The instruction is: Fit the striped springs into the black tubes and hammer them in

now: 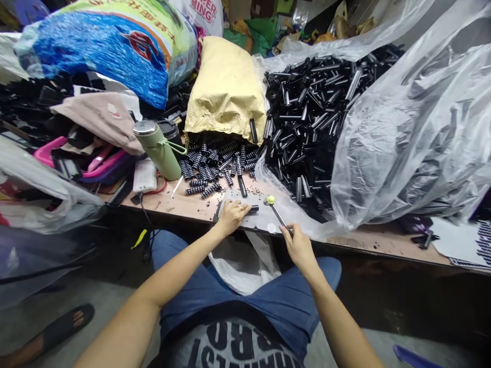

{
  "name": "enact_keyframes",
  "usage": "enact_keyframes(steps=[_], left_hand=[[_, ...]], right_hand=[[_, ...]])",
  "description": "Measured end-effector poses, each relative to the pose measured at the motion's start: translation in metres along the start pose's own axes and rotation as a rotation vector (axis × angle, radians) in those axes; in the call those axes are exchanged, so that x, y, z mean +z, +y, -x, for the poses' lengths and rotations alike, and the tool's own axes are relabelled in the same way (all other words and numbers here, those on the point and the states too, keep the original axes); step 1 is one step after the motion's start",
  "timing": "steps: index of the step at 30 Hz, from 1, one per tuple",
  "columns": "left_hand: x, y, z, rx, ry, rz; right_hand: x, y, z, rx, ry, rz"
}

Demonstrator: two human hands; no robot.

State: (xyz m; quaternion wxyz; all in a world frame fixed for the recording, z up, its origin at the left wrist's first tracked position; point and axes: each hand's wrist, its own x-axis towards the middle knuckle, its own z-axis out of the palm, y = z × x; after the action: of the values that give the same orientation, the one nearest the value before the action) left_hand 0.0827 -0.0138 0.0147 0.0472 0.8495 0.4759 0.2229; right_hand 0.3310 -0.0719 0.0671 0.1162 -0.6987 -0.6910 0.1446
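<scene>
Near the front edge of the table, my left hand [231, 216] is closed on a short black tube [254, 208] that lies sideways, its right end showing past the fingers. My right hand [299, 246] grips the dark handle of a small hammer [279, 216]. The hammer's yellow-tipped head [271, 200] is just right of the tube, apart from it. Behind my left hand another black tube [242, 186] lies joined to or against a ribbed black piece. A heap of ribbed black pieces [207, 166] spreads at the mouth of a tan sack [226, 82].
A large heap of black tubes [307, 117] in clear plastic sheeting [376, 158] fills the right side. To the left stand a green bottle [163, 153], a white power bank [144, 175] and a pink basket [49, 153]. A white bag [245, 263] hangs below the table edge.
</scene>
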Motion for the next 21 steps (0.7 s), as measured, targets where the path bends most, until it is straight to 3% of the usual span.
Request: enact_keyframes(steps=[3, 7, 12, 14, 18, 21], left_hand=[[0.002, 0.000, 0.000, 0.003, 0.000, -0.123], [0.008, 0.012, 0.000, -0.039, -0.032, -0.212], [0.023, 0.041, 0.006, -0.039, -0.044, -0.219], [0.029, 0.045, 0.009, -0.039, -0.063, -0.211], [0.031, 0.033, 0.001, -0.026, -0.095, -0.166], [0.023, 0.024, -0.014, -0.062, -0.065, -0.086]], right_hand=[[0.000, -0.020, 0.005, -0.018, 0.053, 0.058], [0.000, -0.034, 0.007, -0.008, -0.058, 0.219], [-0.010, -0.067, 0.012, -0.166, 0.085, 0.030], [-0.004, -0.082, 0.013, -0.213, 0.054, 0.016], [0.015, -0.090, 0.008, -0.193, -0.161, 0.181], [0.012, -0.074, -0.003, -0.163, -0.144, 0.186]])
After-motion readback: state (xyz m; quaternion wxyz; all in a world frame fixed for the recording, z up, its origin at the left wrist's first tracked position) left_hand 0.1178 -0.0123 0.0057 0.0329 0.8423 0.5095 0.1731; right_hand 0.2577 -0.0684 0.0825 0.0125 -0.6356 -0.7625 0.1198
